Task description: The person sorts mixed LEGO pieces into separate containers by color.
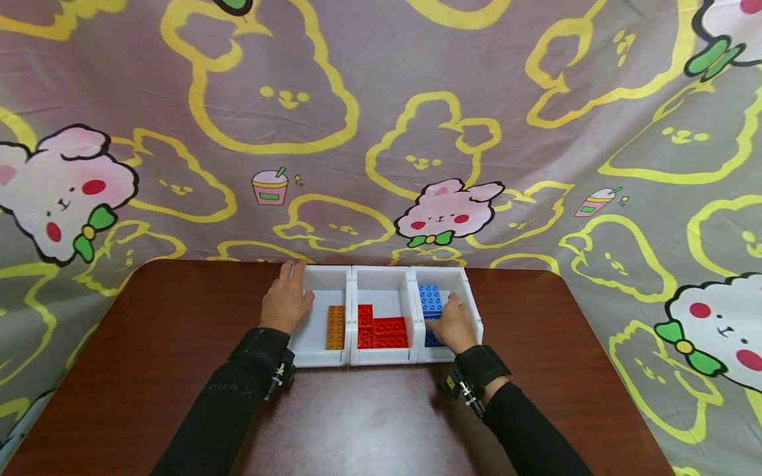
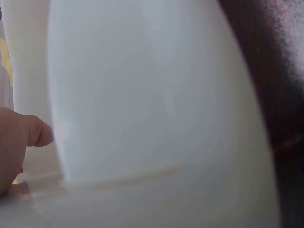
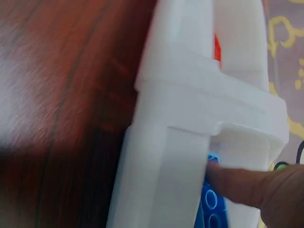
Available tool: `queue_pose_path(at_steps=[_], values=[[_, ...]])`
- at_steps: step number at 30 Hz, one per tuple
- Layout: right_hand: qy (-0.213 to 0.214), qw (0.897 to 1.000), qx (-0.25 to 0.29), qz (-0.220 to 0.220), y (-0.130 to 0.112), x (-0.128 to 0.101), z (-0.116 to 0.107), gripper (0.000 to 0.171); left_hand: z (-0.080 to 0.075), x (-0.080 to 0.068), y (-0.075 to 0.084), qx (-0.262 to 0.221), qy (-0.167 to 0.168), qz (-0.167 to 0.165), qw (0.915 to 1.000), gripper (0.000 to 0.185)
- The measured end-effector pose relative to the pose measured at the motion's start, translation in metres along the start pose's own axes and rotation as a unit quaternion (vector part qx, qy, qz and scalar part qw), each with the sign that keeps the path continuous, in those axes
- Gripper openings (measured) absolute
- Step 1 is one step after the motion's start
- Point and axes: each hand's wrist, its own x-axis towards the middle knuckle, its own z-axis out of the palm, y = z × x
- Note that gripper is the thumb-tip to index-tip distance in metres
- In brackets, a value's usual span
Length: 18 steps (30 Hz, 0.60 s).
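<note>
My left hand point(image 1: 287, 301) rests over the left wall of the leftmost white bin point(image 1: 306, 357), its thumb point(image 2: 38, 132) reaching to the inner side. An orange building brick point(image 1: 336, 327) lies at that bin's right side. In the rightmost white bin point(image 1: 476, 324), my right hand point(image 1: 455, 325) reaches down and touches a dark blue brick point(image 1: 431, 339) with its thumb point(image 3: 237, 185). A lighter blue brick point(image 1: 429, 299) lies just beyond. The palm hides part of the dark blue brick and the other fingers' contact.
Between them stands the middle white bin point(image 1: 381, 357), holding several red bricks point(image 1: 389, 332) grouped at its near end. All three bins stand side by side on a brown wooden table point(image 1: 369, 423). A patterned curtain point(image 1: 345, 119) hangs behind the table's far edge.
</note>
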Motion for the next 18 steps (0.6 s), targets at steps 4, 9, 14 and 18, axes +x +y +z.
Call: queue_pose_path(at_steps=[4, 9, 14, 18], values=[[0.042, 0.998, 0.009, -0.036, -0.001, 0.000, 0.001, 0.066, -0.001, 0.000, 0.000, -0.005, 0.003, 0.004, 1.0000, 0.062], [0.085, 0.991, -0.006, -0.099, 0.003, 0.001, 0.007, 0.055, 0.000, 0.001, -0.001, -0.004, -0.004, -0.002, 1.0000, 0.062], [0.108, 0.979, -0.060, -0.159, 0.010, 0.002, 0.015, 0.051, 0.002, 0.002, 0.000, 0.000, 0.000, -0.007, 1.0000, 0.062], [0.082, 0.981, -0.046, -0.169, 0.010, 0.004, 0.015, 0.052, 0.002, 0.003, -0.001, 0.001, -0.002, -0.010, 0.9999, 0.062]])
